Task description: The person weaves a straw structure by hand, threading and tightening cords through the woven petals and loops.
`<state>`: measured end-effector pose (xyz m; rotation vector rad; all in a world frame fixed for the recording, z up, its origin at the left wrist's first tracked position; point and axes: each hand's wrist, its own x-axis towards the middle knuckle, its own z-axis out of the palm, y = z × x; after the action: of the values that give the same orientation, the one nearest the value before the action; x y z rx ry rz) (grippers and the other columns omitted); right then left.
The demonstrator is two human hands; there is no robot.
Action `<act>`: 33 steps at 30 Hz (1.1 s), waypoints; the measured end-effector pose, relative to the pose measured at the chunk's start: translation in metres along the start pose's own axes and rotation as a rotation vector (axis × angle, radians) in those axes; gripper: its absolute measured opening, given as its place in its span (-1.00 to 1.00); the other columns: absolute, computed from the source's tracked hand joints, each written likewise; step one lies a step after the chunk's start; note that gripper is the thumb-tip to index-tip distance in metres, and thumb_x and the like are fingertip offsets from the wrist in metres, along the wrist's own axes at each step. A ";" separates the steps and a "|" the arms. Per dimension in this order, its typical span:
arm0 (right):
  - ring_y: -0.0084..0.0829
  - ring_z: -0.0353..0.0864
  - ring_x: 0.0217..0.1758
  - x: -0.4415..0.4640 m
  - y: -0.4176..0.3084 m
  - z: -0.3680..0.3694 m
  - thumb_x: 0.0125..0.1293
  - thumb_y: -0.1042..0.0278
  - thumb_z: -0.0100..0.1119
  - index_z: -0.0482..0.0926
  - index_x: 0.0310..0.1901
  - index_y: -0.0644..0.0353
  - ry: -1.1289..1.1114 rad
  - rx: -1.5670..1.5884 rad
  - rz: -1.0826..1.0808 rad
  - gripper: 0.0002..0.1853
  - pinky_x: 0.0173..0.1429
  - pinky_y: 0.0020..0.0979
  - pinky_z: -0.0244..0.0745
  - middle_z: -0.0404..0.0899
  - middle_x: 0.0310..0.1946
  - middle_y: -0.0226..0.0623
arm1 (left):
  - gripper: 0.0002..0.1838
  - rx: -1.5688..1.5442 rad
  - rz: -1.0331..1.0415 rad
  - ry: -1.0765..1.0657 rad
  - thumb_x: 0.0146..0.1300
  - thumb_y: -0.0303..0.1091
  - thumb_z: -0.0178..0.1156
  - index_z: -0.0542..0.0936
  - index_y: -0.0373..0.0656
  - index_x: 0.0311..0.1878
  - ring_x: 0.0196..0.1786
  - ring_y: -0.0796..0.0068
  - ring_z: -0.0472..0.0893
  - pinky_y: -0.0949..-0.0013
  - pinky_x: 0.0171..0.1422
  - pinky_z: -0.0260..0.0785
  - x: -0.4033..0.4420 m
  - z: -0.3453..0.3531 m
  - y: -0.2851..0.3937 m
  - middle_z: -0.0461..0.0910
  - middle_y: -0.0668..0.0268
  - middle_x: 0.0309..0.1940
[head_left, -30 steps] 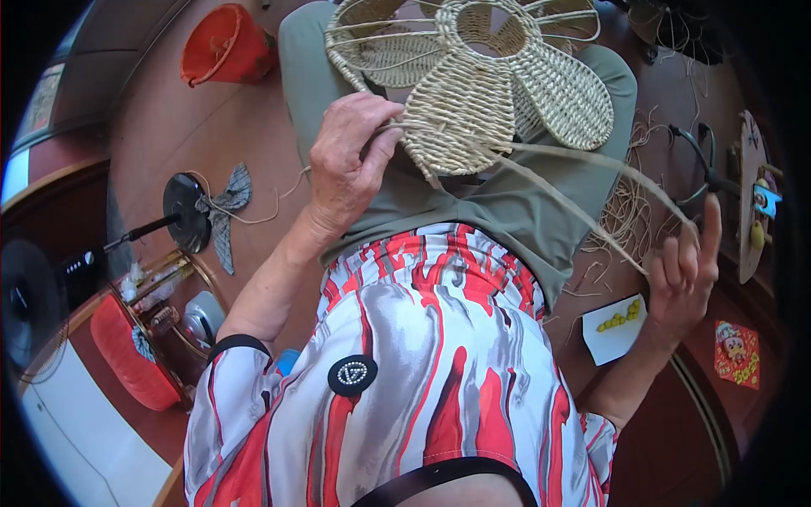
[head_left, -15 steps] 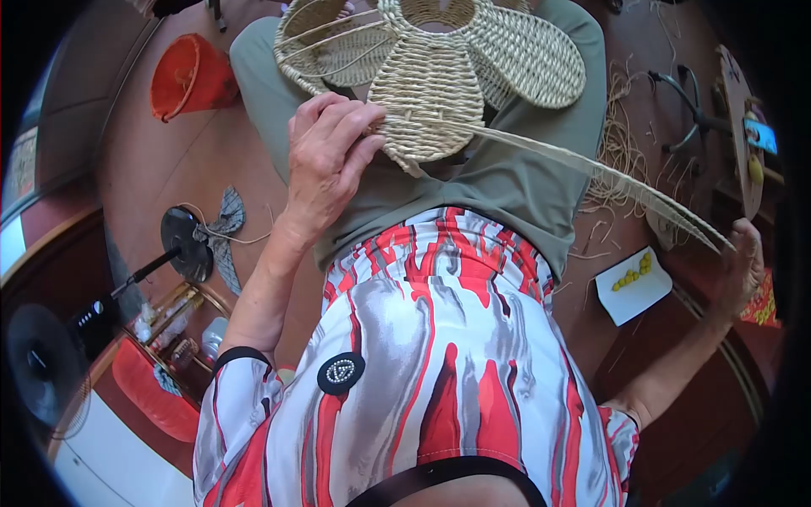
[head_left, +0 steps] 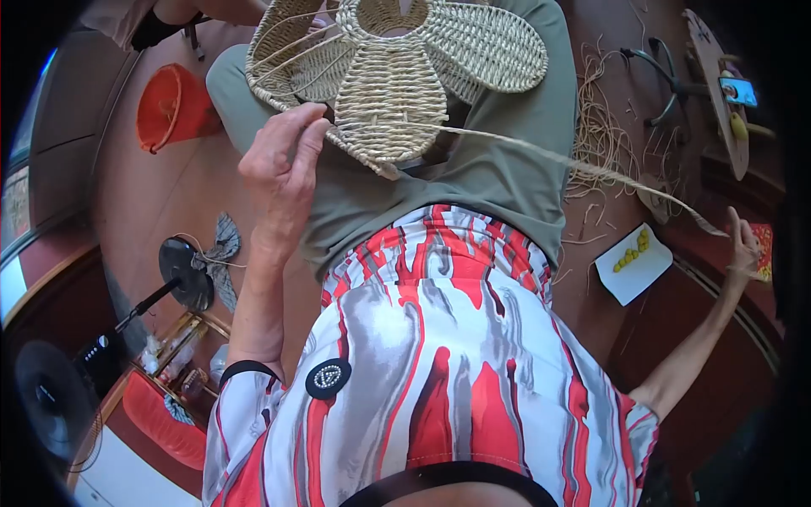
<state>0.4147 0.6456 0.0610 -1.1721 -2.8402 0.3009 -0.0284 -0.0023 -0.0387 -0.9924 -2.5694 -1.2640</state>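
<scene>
A woven straw-cord piece (head_left: 390, 101), with petal shapes around a round opening, rests on my lap. At the left edge of its front petal, my left hand (head_left: 283, 160) has thumb and forefinger closed together; what exactly lies between the fingertips is partly hidden. A long pale cord strand (head_left: 574, 162) passes through the petal's weave and stretches right across my thigh. Far out to the right is my right hand (head_left: 743, 249), its fingers apart beside the strand's end. Whether the strand touches those fingers I cannot tell.
Loose cords (head_left: 596, 127) lie heaped on the floor by my right leg. An orange-red bucket (head_left: 173, 110) and a black fan (head_left: 51, 389) are on the left. White paper with yellow pieces (head_left: 634, 266) lies on the right. Another person's arm (head_left: 224, 10) shows at top left.
The woven piece has shifted left and up in view. My left hand has moved left with its fingers nearer the petal's rim. The strand now sags at its end, and my right hand's fingers have spread.
</scene>
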 end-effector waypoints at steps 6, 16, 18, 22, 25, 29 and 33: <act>-0.24 0.69 -0.15 -0.081 -0.407 0.089 0.24 0.54 0.23 0.70 -0.05 0.20 -0.364 0.453 -0.628 -0.76 -0.08 -0.33 0.56 0.69 -0.10 -0.22 | -0.61 -0.438 0.393 -0.314 0.31 -0.49 0.39 0.63 -0.32 0.20 0.21 0.15 0.67 0.24 0.27 0.51 0.029 0.024 0.105 0.69 0.06 0.13; -0.32 0.74 -0.32 -0.100 -0.474 0.159 0.19 0.59 0.45 0.69 -0.14 0.17 0.042 1.076 -0.767 -0.78 -0.22 -0.39 0.62 0.74 -0.34 -0.32 | -0.53 -1.372 -0.634 -0.525 0.64 -0.26 0.04 0.44 -0.31 0.46 0.18 0.49 0.63 0.36 0.30 0.50 -0.026 0.029 0.097 0.63 0.24 0.17; -0.30 0.74 -0.32 -0.095 -0.485 0.178 0.18 0.57 0.46 0.69 -0.13 0.17 0.132 1.123 -0.839 -0.76 -0.21 -0.40 0.64 0.74 -0.35 -0.31 | -0.64 -1.377 -0.795 -0.441 0.58 -0.34 0.15 0.56 -0.30 0.31 -0.06 0.60 0.67 0.48 0.04 0.54 -0.019 0.019 0.094 0.70 0.30 -0.07; -0.46 0.74 -0.10 -0.096 -0.492 0.210 0.26 0.62 0.40 0.65 -0.11 0.20 -0.080 1.465 -0.445 -0.79 -0.15 -0.46 0.68 0.67 -0.09 -0.26 | -0.82 -0.846 -0.609 -0.243 0.46 -0.43 0.28 0.68 -0.28 0.05 -0.23 0.58 0.66 0.49 -0.14 0.51 -0.002 0.026 0.067 0.71 0.36 -0.26; -0.51 0.69 0.01 -0.088 -0.483 0.236 0.50 0.48 0.18 0.59 0.01 0.27 -0.354 1.552 -0.121 -0.86 -0.04 -0.48 0.70 0.60 0.02 -0.27 | -0.89 -0.400 -0.232 -0.156 0.37 -0.51 0.32 0.71 -0.28 -0.08 -0.27 0.51 0.67 0.45 -0.17 0.50 0.014 0.041 0.047 0.71 0.32 -0.30; -0.48 0.69 0.08 -0.087 -0.488 0.251 0.62 0.38 0.00 0.54 0.15 0.33 -0.740 1.727 0.117 -0.75 0.06 -0.46 0.68 0.61 0.00 -0.30 | -0.88 -0.182 -0.077 -0.182 0.27 -0.55 0.35 0.72 -0.28 -0.14 -0.25 0.35 0.71 0.34 -0.13 0.53 0.021 0.045 0.046 0.71 0.21 -0.28; -0.51 0.69 0.05 -0.083 -0.492 0.264 0.60 0.40 0.09 0.55 0.22 0.29 -0.805 1.854 0.123 -0.73 0.05 -0.49 0.67 0.65 0.02 -0.33 | -0.89 -0.140 -0.060 -0.231 0.27 -0.54 0.35 0.71 -0.26 -0.14 -0.22 0.27 0.73 0.29 -0.12 0.54 0.026 0.037 0.049 0.71 0.17 -0.26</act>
<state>0.1001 0.2050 -0.0972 -0.6134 -1.2654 2.8231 -0.0131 0.0600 -0.0201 -1.1596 -2.7304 -1.4401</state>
